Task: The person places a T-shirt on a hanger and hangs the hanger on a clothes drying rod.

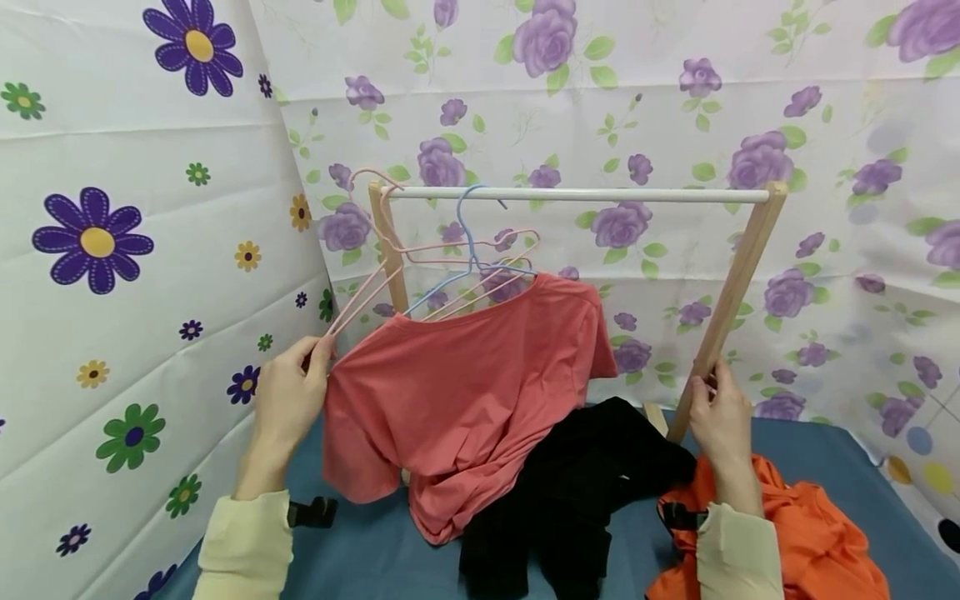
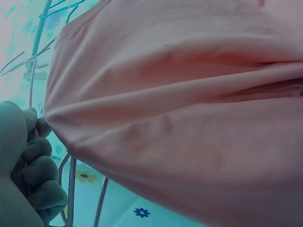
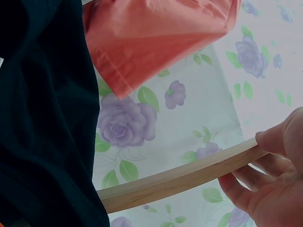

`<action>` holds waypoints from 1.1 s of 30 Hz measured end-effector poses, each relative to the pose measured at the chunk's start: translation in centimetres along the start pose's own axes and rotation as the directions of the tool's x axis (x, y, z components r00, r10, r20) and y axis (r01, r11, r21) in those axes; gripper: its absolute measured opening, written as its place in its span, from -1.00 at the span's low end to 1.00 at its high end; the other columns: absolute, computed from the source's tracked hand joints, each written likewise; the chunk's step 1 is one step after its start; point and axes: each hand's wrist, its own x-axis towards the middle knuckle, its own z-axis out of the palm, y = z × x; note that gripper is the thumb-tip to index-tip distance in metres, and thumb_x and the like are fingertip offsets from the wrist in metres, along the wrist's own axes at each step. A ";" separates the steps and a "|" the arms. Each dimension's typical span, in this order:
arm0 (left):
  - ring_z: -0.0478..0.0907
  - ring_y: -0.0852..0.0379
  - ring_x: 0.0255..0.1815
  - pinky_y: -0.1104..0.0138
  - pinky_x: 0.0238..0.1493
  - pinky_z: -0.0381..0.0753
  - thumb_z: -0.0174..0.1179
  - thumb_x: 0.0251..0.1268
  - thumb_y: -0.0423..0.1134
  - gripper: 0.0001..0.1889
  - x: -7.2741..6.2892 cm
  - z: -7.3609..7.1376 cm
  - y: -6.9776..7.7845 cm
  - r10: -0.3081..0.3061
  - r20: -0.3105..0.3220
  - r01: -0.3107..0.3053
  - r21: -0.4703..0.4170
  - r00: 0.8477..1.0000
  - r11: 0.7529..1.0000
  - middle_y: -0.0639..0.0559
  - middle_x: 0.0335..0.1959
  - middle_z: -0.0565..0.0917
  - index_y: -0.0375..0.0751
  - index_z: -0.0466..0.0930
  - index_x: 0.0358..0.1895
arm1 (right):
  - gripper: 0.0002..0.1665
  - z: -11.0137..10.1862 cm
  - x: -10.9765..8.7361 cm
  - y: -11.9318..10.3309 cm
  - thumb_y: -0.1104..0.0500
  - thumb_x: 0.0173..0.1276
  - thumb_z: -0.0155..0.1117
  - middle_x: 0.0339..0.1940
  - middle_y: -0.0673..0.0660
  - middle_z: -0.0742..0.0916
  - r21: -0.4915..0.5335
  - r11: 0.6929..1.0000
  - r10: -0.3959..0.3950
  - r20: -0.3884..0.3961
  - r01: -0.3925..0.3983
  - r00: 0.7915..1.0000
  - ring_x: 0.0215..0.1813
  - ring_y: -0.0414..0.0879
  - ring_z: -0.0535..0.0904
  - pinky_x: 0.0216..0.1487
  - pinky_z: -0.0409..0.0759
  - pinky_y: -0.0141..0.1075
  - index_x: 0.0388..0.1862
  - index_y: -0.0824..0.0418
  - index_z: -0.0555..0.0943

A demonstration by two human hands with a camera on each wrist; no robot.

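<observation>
A coral T-shirt [image 1: 465, 375] hangs on a blue hanger [image 1: 471, 242], whose hook is at the white rail. Pink wire hangers [image 1: 367, 292] sit at the rail's left end, partly behind the shirt. Beside the shirt's left shoulder my left hand [image 1: 291, 387] pinches the lower end of the pink hangers' wires. In the left wrist view, its curled fingers [image 2: 40, 170] are right at the shirt's edge. My right hand [image 1: 722, 417] holds the right wooden post [image 1: 731, 292] of the rack, thumb on one side and fingers on the other, as the right wrist view shows.
Black clothing [image 1: 570, 500] lies in front of the rack, below the shirt. An orange garment [image 1: 817, 533] is bunched under my right forearm. The blue table surface [image 1: 360, 550] borders flower-printed sheets [image 1: 675, 108] at the back and left.
</observation>
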 end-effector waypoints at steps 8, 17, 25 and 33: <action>0.39 0.10 -0.57 0.42 -0.56 0.28 0.04 0.52 -0.10 -0.65 -2.9 0.9 -1.1 -0.064 -0.113 0.058 -0.060 0.992 0.996 -0.06 -0.53 0.58 -0.28 0.69 -0.28 | -0.58 -0.1 -0.2 0.1 0.26 0.57 -0.10 0.14 0.52 0.54 0.010 1.000 -0.005 0.009 0.005 1.000 0.12 0.43 0.51 -0.05 0.50 0.26 0.34 0.34 0.36; 0.37 0.24 -0.59 0.53 -0.56 0.29 0.08 0.50 -0.12 -0.68 -5.1 0.8 -1.6 -0.095 -0.170 0.081 -0.088 0.981 0.993 -0.07 -0.54 0.59 -0.31 0.70 -0.22 | -0.57 0.5 0.5 0.0 0.30 0.56 -0.09 0.14 0.51 0.55 0.032 0.999 -0.031 -0.006 0.032 0.999 0.13 0.41 0.52 -0.03 0.50 0.25 0.35 0.34 0.37; 0.25 0.30 -0.63 0.49 -0.58 0.17 0.12 0.48 -0.13 -0.69 -5.7 0.3 -2.1 -0.094 -0.235 0.073 -0.095 0.967 0.993 -0.03 -0.62 0.48 -0.32 0.70 -0.26 | -0.56 1.2 0.9 -0.3 0.28 0.57 -0.08 0.13 0.50 0.56 0.030 0.999 -0.029 0.007 0.029 1.000 0.12 0.40 0.52 -0.05 0.52 0.24 0.37 0.32 0.34; 0.19 0.26 -0.69 0.43 -0.66 0.12 0.12 0.47 -0.11 -0.68 -6.1 -0.2 -2.2 -0.110 -0.232 0.084 -0.118 0.967 0.989 0.06 -0.70 0.36 -0.27 0.68 -0.35 | -0.54 0.0 0.1 0.1 0.27 0.58 -0.10 0.16 0.51 0.54 0.000 1.000 -0.004 0.011 0.004 1.000 0.14 0.41 0.51 -0.04 0.51 0.25 0.39 0.32 0.31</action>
